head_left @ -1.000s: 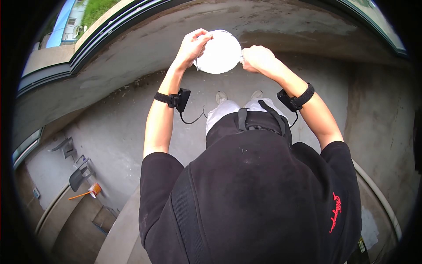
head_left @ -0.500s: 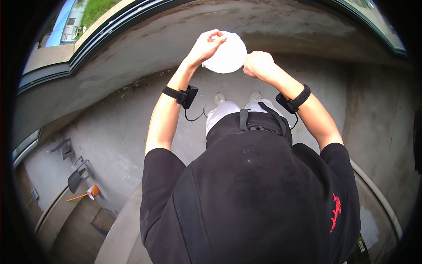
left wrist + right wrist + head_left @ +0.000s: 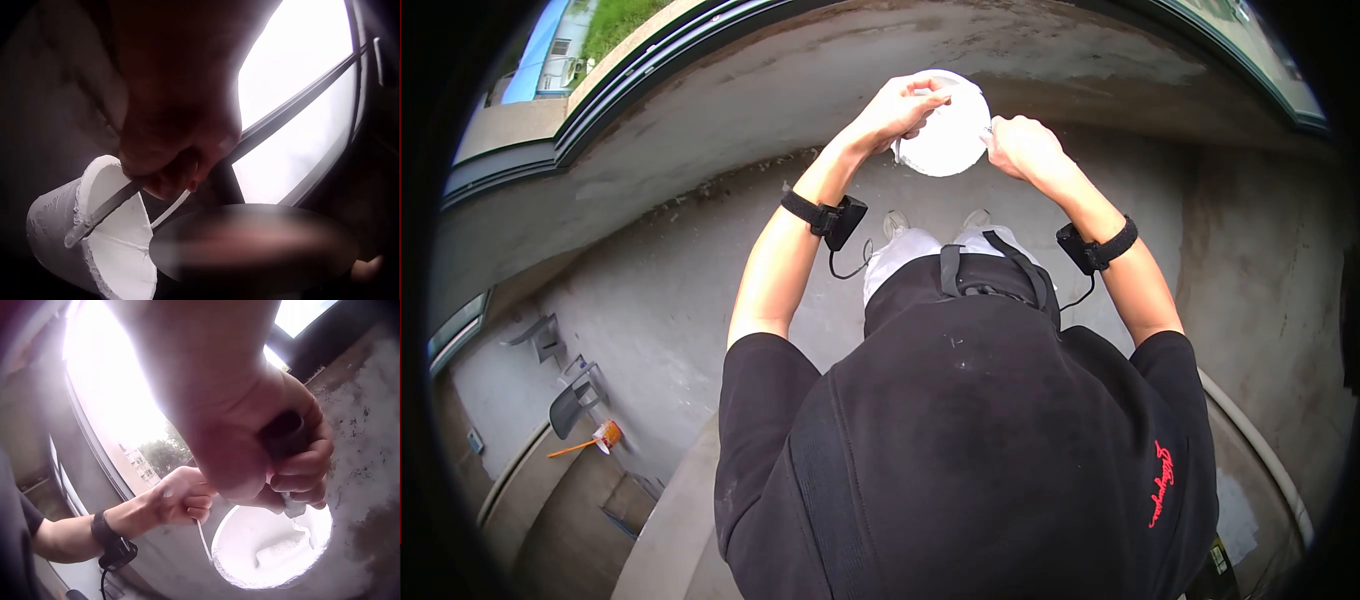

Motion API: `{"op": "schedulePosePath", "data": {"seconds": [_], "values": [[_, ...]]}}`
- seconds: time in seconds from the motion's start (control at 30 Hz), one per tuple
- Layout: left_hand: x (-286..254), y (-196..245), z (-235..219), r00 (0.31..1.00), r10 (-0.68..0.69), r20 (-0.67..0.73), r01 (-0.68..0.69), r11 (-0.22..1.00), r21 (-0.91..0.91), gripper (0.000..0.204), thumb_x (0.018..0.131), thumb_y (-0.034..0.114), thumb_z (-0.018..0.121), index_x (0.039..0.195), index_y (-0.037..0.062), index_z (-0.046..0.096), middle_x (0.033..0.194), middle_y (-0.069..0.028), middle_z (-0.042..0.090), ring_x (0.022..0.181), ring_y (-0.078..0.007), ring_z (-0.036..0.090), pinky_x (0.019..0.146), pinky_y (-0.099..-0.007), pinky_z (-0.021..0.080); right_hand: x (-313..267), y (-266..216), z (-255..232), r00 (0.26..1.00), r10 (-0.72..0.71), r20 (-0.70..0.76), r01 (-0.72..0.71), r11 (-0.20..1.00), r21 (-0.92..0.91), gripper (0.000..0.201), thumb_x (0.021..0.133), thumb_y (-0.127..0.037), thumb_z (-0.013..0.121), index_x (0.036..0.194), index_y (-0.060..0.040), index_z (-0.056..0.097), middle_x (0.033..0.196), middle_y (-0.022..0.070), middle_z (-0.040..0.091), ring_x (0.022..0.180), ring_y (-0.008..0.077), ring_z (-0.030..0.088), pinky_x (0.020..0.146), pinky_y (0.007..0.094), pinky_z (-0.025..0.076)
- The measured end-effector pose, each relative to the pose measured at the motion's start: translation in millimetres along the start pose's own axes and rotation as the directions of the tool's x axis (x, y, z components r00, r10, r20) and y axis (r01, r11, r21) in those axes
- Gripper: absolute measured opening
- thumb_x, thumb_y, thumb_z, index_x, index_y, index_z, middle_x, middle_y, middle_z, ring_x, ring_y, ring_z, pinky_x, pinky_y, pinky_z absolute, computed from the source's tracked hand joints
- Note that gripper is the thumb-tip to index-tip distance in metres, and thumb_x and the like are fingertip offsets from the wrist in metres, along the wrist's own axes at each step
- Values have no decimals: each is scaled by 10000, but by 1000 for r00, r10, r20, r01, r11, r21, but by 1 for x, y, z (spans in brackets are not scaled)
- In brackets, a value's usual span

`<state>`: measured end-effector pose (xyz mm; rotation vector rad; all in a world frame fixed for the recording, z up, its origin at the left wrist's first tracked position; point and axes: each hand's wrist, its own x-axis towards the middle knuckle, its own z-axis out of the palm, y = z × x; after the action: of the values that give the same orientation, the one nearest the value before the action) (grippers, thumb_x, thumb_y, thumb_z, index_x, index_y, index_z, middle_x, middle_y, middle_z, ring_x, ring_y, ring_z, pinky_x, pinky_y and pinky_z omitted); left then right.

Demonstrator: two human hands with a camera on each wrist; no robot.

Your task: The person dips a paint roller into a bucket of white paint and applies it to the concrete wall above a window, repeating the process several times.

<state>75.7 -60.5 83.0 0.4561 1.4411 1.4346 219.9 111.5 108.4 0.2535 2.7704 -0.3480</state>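
Note:
A white bucket (image 3: 948,145), its rim and inside coated with white paste, hangs in front of the person near the wall. My left hand (image 3: 900,110) holds it by its thin handle (image 3: 115,203), fingers curled round the handle above the open rim. At the bucket's right side is my right hand (image 3: 1025,148). In the right wrist view its fingers wrap round the dark handle of a scraper (image 3: 285,430), whose lower end reaches down into the bucket. White paste covers that end, so the blade's outline is partly hidden.
A grey wall (image 3: 750,150) under a window frame curves close beyond the bucket. On the grey floor (image 3: 670,310) at left stand a dark chair (image 3: 572,405) and a small orange-and-white tub (image 3: 607,436) with an orange stick. A pale pipe (image 3: 1260,455) runs at right.
Both hands and the bucket have shifted to the right in the head view. My left hand keeps its grip on the bucket's handle, and my right hand stays at the rim.

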Motion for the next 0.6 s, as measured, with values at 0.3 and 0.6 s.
{"op": "schedulePosePath", "data": {"seconds": [0.3, 0.6], "values": [[10, 4, 8, 956, 283, -78, -224, 877, 425, 265, 918, 316, 633, 946, 53, 606, 646, 50, 517, 555, -25, 385, 507, -213, 331, -9, -20, 1, 979, 131, 158, -112, 986, -122, 208, 732, -127, 631, 889, -30, 728, 781, 138, 713, 762, 253, 718, 685, 346, 555], [4, -1, 11, 974, 226, 2, -180, 773, 608, 304, 904, 324, 609, 969, 28, 626, 640, -30, 581, 602, -91, 499, 571, -291, 424, 13, -30, -25, 831, 305, 466, -161, 933, -323, 294, 764, -158, 637, 1035, -79, 718, 1006, 116, 713, 957, 257, 689, 790, 365, 538]]}}
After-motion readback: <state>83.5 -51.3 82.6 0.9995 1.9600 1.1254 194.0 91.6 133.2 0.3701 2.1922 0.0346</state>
